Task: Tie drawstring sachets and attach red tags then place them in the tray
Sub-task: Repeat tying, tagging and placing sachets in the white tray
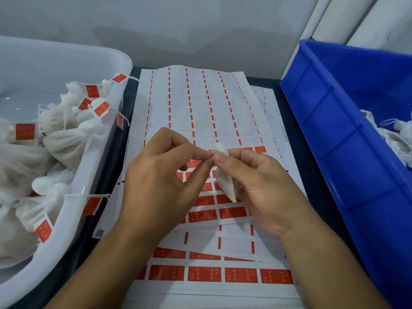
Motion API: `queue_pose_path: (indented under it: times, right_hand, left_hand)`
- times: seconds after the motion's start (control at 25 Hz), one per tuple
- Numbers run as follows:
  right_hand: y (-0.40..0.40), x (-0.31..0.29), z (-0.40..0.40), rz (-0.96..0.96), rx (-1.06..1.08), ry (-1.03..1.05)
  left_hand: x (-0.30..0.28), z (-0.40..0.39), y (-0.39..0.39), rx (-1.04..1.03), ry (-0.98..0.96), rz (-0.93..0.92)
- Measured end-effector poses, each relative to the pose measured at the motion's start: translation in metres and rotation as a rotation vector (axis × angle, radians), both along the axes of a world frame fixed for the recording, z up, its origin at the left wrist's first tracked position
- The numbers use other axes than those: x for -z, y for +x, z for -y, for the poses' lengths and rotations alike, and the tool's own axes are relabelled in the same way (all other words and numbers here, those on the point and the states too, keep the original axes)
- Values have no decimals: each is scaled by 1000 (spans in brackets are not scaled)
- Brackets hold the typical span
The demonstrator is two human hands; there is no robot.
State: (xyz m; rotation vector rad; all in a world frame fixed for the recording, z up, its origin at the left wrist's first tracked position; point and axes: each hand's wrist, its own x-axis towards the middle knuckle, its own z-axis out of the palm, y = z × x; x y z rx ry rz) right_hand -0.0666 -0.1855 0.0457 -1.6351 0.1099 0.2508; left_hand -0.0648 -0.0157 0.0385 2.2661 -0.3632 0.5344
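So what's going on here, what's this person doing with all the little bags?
A person is working on a small white sachet. The right hand holds it while the left hand pinches at its top, over sheets of red tag stickers. The white tray on the left holds finished sachets with red tags; the blue bin on the right holds untagged ones.

packing workshop: blue bin [347, 134], tag sheets [200, 103], tray [73, 224].
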Motion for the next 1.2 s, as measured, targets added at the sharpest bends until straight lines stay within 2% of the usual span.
queue_pose_path:
  times: [0.08, 0.2, 0.32, 0.4, 0.48, 0.6, 0.84, 0.92, 1.08, 1.2]
  right_hand:
    - [-1, 0, 1, 115, -9, -181]
    - [1, -2, 3, 203, -38, -214]
    - [1, -2, 6, 277, -92, -202]
    - [0, -3, 7, 315, -127, -198]
    - [-1, -4, 8, 372, -146, -241]
    - [-2, -4, 8, 493, -176, -370]
    - [2, -2, 12, 605, -191, -557]
    - [2, 0, 13, 601, -209, -609]
    - [0, 6, 8, 524, -298, -607]
    - [2, 6, 7, 527, -258, -565]
  left_hand:
    - [0, 1, 2, -15, 32, -33]
    - [-2, 3, -2, 23, -9, -222]
    - [-5, 6, 4, 138, -443, -645]
    - [-8, 3, 8, 133, -592, -899]
    - [-14, -1, 8, 139, -723, -999]
    - [-27, 1, 4, 171, -982, -946]
    - [-31, -3, -1, 278, -1147, -881]
    - [-29, -2, 0, 245, -1156, -882]
    - [-17, -3, 5, 114, -1002, -852]
    - [-11, -6, 10, 32, -1026, -825]
